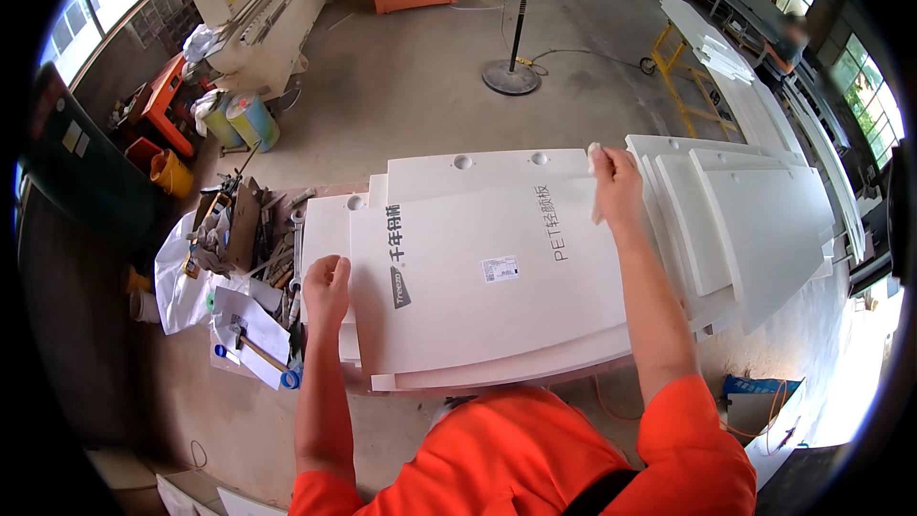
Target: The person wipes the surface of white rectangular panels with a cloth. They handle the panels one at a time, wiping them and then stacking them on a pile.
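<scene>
A large white panel [458, 315] with dark print and a small white label [500, 269] lies flat in front of me, on top of other white panels. Some panels beneath show round cup holes [463, 162] along the far edge. My right hand [619, 189] is closed at the panel's far right corner, around a crumpled whitish piece [598, 201] that looks like a rag. Beside the panel's left edge, my left hand [328, 289] has its fingers curled together; whether anything is in them is hidden.
Left of the panels lie loose hand tools [282, 253], a wooden box [245, 225] and a hammer [263, 352] on paper. More white panels [764, 220] lean in a fanned stack at right. A pole stand [512, 76] rises beyond; a person [788, 43] is far right.
</scene>
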The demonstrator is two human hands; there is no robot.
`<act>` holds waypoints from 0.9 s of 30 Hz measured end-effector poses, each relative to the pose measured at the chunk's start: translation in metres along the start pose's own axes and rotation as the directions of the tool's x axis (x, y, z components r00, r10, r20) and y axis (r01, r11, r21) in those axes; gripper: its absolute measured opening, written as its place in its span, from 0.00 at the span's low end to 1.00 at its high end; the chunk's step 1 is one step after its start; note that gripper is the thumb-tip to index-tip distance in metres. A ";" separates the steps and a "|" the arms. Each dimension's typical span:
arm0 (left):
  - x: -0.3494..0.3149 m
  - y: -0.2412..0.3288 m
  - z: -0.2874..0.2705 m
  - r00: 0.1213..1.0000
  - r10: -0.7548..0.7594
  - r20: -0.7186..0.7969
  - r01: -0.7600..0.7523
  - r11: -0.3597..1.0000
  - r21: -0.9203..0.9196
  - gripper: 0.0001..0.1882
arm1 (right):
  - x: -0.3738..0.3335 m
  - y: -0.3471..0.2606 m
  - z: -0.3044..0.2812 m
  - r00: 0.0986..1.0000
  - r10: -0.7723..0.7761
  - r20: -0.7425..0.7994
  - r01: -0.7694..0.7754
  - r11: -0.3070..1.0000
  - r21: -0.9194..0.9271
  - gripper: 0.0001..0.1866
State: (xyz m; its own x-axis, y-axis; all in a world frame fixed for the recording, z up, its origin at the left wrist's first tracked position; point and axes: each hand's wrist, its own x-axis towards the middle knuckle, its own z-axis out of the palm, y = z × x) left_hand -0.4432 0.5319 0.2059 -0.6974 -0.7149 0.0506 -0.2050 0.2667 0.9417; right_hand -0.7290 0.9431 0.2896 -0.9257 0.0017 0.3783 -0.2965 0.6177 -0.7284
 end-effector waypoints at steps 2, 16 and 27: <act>-0.043 0.001 -0.023 1.000 -0.015 0.001 0.015 1.000 -0.018 0.22 | -0.011 0.028 0.038 0.952 -0.110 0.285 0.200 0.929 -0.312 0.25; -0.178 -0.010 -0.029 0.926 -0.304 0.225 0.377 0.782 -0.495 0.18 | -0.178 -0.215 0.244 0.485 -0.427 0.763 0.689 0.724 -0.033 0.51; -0.158 -0.028 -0.054 0.887 -0.282 0.366 0.454 0.677 -0.579 0.22 | -0.241 -0.035 0.001 0.786 -0.351 0.509 0.548 0.778 -0.309 0.44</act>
State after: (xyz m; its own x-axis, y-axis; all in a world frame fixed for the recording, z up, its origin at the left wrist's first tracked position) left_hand -0.2900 0.6025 0.1896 -0.8122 -0.4727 -0.3420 -0.0577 -0.5182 0.8533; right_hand -0.4953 0.9199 0.2235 -0.7428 -0.6159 0.2626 -0.6650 0.7241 -0.1830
